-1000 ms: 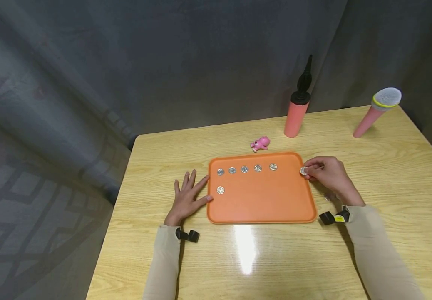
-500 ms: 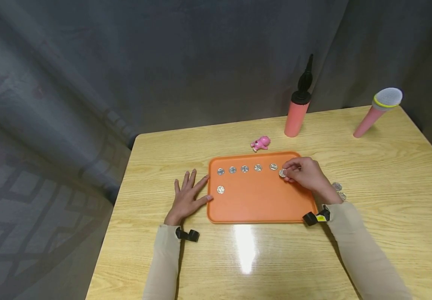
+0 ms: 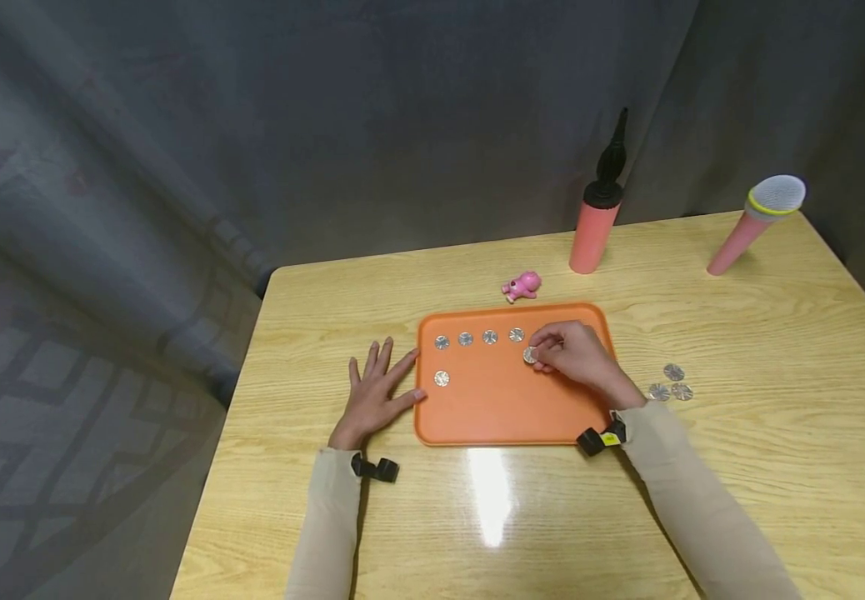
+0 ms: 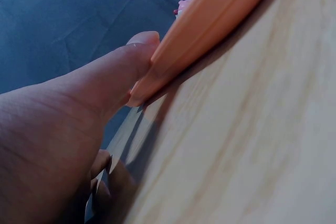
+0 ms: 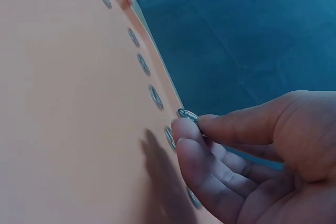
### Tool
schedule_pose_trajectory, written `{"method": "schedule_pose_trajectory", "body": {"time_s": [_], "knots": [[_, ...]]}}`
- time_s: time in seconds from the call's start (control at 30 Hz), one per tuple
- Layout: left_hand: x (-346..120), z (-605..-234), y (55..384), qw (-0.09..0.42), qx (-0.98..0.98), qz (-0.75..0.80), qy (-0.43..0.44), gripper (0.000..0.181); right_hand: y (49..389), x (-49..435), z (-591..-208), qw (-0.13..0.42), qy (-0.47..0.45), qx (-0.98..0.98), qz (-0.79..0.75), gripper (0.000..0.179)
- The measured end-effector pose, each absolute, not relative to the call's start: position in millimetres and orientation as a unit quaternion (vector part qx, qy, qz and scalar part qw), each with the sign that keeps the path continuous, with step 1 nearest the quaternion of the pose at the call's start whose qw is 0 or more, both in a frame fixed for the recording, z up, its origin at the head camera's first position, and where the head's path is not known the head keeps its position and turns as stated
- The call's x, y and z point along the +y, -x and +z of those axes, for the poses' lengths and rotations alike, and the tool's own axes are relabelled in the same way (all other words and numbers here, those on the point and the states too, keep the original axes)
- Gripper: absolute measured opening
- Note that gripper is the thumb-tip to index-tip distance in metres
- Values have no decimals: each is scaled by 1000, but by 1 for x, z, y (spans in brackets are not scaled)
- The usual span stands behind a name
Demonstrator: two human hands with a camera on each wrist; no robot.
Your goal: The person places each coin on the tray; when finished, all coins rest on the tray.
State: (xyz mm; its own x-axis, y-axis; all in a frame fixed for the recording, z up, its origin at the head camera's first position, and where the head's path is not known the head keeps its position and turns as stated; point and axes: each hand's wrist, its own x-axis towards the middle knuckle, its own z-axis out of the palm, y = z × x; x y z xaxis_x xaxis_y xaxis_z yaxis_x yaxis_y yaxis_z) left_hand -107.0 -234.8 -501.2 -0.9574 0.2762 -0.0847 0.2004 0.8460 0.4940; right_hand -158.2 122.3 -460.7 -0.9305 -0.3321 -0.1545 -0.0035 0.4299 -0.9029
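Observation:
My right hand (image 3: 571, 357) is over the orange tray (image 3: 507, 417), pinching a silver coin (image 3: 529, 355) between thumb and fingertips. In the right wrist view the pinched coin (image 5: 187, 114) is tilted, raised off the tray floor. Several coins lie in a row along the tray's far side, among them a coin (image 3: 517, 335) just left of my fingers; the rightmost is hidden by the hand in the head view. A single coin (image 3: 442, 378) lies below the row's left end. My left hand (image 3: 380, 400) rests with spread fingers on the table, thumb and index finger touching the tray's left rim.
Three coins (image 3: 673, 372) lie on the wooden table (image 3: 312, 333) right of the tray. Behind the tray are a small pink figurine (image 3: 524, 285) and an upright pink hand pump (image 3: 595, 233) with a black top. A pink toy microphone (image 3: 747, 225) stands at the back right.
My right hand has carried the coin leftward from the tray's right rim to over the tray, covering the row's right end. The three table coins now show fully. My left hand has stayed put.

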Motion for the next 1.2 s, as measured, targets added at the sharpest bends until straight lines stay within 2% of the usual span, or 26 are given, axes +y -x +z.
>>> {"method": "schedule_pose_trajectory", "body": {"time_s": [0.73,1.2], "knots": [[-234,-498,106,79,956,253,-123,72,154,67,-469,203,143,801,-544,11],[-234,-500,107,76,958,249,-120,71,152,42,-472,223,152,800,-535,14]]}}
